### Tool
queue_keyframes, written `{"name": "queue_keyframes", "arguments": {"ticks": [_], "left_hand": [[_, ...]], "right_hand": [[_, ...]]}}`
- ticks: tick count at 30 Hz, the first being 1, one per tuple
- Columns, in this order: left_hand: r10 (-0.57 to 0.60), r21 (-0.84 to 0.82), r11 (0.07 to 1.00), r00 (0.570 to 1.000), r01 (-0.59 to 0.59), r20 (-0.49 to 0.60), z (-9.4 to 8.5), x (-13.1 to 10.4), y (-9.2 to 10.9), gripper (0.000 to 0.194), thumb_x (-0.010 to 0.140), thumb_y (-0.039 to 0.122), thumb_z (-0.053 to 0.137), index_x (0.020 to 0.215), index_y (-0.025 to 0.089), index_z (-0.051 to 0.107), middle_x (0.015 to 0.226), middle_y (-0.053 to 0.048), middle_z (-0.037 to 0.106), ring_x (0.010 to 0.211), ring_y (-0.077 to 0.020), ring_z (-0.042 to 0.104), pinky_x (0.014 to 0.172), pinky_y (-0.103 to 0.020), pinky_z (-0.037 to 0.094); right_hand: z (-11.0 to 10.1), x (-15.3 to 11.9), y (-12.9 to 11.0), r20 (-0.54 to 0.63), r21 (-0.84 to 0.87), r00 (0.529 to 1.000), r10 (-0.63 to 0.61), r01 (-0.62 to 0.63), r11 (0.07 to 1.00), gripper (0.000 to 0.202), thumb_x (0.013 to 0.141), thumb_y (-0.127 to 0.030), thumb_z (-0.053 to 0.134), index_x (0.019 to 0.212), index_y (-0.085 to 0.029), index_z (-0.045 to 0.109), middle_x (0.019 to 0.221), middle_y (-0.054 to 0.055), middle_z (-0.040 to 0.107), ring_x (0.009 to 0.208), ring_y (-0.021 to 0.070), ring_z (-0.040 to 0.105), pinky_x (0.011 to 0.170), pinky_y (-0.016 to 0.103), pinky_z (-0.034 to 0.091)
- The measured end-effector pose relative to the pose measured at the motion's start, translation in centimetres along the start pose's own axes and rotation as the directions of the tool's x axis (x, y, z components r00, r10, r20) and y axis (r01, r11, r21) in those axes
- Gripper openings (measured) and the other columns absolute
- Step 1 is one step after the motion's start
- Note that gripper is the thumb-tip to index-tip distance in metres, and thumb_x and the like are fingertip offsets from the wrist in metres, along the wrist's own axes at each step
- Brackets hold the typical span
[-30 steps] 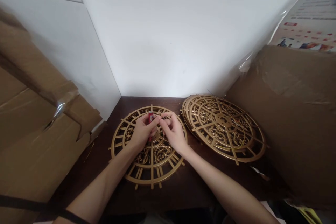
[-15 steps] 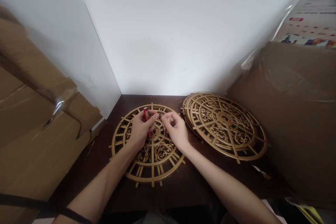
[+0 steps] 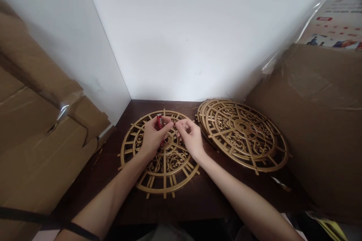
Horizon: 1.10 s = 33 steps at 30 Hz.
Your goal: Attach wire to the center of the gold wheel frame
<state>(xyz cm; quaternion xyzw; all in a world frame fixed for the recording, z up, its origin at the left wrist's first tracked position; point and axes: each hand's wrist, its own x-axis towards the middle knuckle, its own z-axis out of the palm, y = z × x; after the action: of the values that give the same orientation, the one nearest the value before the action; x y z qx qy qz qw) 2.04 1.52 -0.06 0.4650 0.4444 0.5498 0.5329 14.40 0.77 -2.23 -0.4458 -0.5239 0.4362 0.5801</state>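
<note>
As compared with the frame of one second earlier, note a parting of fingertips above the gold openwork disc (image 3: 164, 191), landmark for all positions below and lying flat on the dark tabletop (image 3: 181, 211). Over its left half: left hand (image 3: 152, 133), fingers curled round a red tube (image 3: 160, 121), thumb and forefinger reaching rightward past the disc's hub. Compare the tube's stance: near vertical one second earlier, now with top leaning slightly left; lower end just visible beneath the hand, near the disc's hub. Over the disc's middle, toward its far rim: narrow gap between the two thumbs, in place of the earlier contact; small dark detail at that meeting point no longer to be made out. Over the disc's right half: right hand (image 3: 191, 135), drawn a little rightward, thumb and forefinger brought together in a pinch; contents, if any, too small to tell. Taken together, probably a brief break in contact within fine fingertip work, with the tube retained in the grasp. Right of the disc, near its rim: stack of similar discs (image 3: 236, 123), overlapping unevenly, unchanged. Farther right of the disc, toward its near side: small slender item (image 3: 281, 184), kind uncertain. Farthest right of the disc: cardboard box (image 3: 319, 128), likewise unaltered.
</note>
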Motion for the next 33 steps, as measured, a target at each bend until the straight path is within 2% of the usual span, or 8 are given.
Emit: {"name": "queue_keyframes", "arguments": {"ticks": [9, 14, 16, 18, 21, 27, 33], "left_hand": [[0.005, -0.007, 1.0, 1.0, -0.005, 0.006, -0.17, 0.12, -0.27, 0.03, 0.064, 0.028, 0.074, 0.083, 0.013, 0.057, 0.05, 0.008, 0.04, 0.037, -0.0022, 0.032, 0.037, -0.017, 0.022], [0.014, -0.041, 0.999, 1.0, -0.013, 0.026, -0.18, 0.27, -0.42, 0.035, 0.067, 0.03, 0.073, 0.092, 0.013, 0.055, 0.064, 0.004, 0.051, 0.04, -0.001, 0.033, 0.036, -0.016, 0.023], [0.009, -0.07, 0.998, 0.998, -0.004, 0.066, -0.1, 0.26, -0.37, 0.035, 0.073, 0.035, 0.067, 0.097, 0.015, 0.051, 0.068, 0.003, 0.054, 0.041, -0.0017, 0.034, 0.035, -0.015, 0.024], [-0.015, -0.087, 0.996, 0.992, 0.026, 0.126, 0.02, 0.15, -0.27, 0.029, 0.081, 0.039, 0.056, 0.098, 0.018, 0.047, 0.064, 0.004, 0.052, 0.039, -0.0029, 0.033, 0.034, -0.014, 0.022], [-0.042, -0.079, 0.995, 0.974, 0.061, 0.221, 0.2, -0.16, -0.06, 0.021, 0.084, 0.036, 0.048, 0.096, 0.02, 0.042, 0.058, 0.007, 0.048, 0.036, -0.0037, 0.032, 0.033, -0.013, 0.02], [-0.017, 0.016, 1.0, 0.942, 0.012, 0.335, 0.2, -0.41, -0.03, 0.023, 0.085, 0.036, 0.051, 0.095, 0.019, 0.04, 0.06, 0.006, 0.05, 0.038, -0.0031, 0.034, 0.035, -0.014, 0.022], [0.044, 0.026, 0.998, 0.924, -0.058, 0.38, -0.09, 0.0, -0.62, 0.022, 0.086, 0.035, 0.05, 0.096, 0.017, 0.041, 0.061, 0.004, 0.053, 0.037, -0.0024, 0.033, 0.036, -0.015, 0.023]], "right_hand": [[-0.02, 0.05, -0.26, 0.019, -0.055, 1.0, -0.002, 0.003, 0.998, 0.025, 0.079, -0.04, 0.06, 0.081, -0.016, 0.062, 0.049, -0.006, 0.047, 0.044, 0.008, 0.041, 0.047, 0.021, 0.033], [-0.08, 0.15, -0.15, 0.013, -0.008, 1.0, 0.009, -0.009, 1.0, 0.023, 0.078, -0.038, 0.061, 0.079, -0.016, 0.062, 0.047, -0.007, 0.046, 0.042, 0.007, 0.039, 0.045, 0.021, 0.031], [-0.14, 0.23, -0.08, -0.01, 0.052, 1.0, 0.027, -0.026, 0.998, 0.022, 0.078, -0.039, 0.061, 0.079, -0.016, 0.06, 0.047, -0.007, 0.047, 0.041, 0.0066, 0.039, 0.043, 0.02, 0.031], [-0.21, 0.34, -0.03, -0.03, 0.116, 0.999, 0.042, -0.038, 0.992, 0.023, 0.077, -0.039, 0.063, 0.08, -0.017, 0.059, 0.047, -0.007, 0.048, 0.041, 0.0061, 0.039, 0.042, 0.019, 0.03], [-0.32, 0.48, 0.03, -0.04, 0.184, 0.998, 0.053, -0.044, 0.982, 0.024, 0.076, -0.04, 0.064, 0.081, -0.017, 0.059, 0.048, -0.007, 0.049, 0.041, 0.0057, 0.039, 0.042, 0.019, 0.03], [-0.39, 0.54, -0.03, -0.029, 0.184, 0.999, 0.041, -0.035, 0.982, 0.024, 0.074, -0.04, 0.066, 0.078, -0.017, 0.062, 0.047, -0.008, 0.043, 0.042, 0.0055, 0.034, 0.043, 0.02, 0.027], [-0.3, 0.49, -0.08, -0.033, 0.219, 0.999, 0.028, -0.02, 0.976, 0.022, 0.073, -0.037, 0.068, 0.077, -0.016, 0.064, 0.048, -0.008, 0.041, 0.043, 0.0049, 0.03, 0.044, 0.02, 0.025]]}}
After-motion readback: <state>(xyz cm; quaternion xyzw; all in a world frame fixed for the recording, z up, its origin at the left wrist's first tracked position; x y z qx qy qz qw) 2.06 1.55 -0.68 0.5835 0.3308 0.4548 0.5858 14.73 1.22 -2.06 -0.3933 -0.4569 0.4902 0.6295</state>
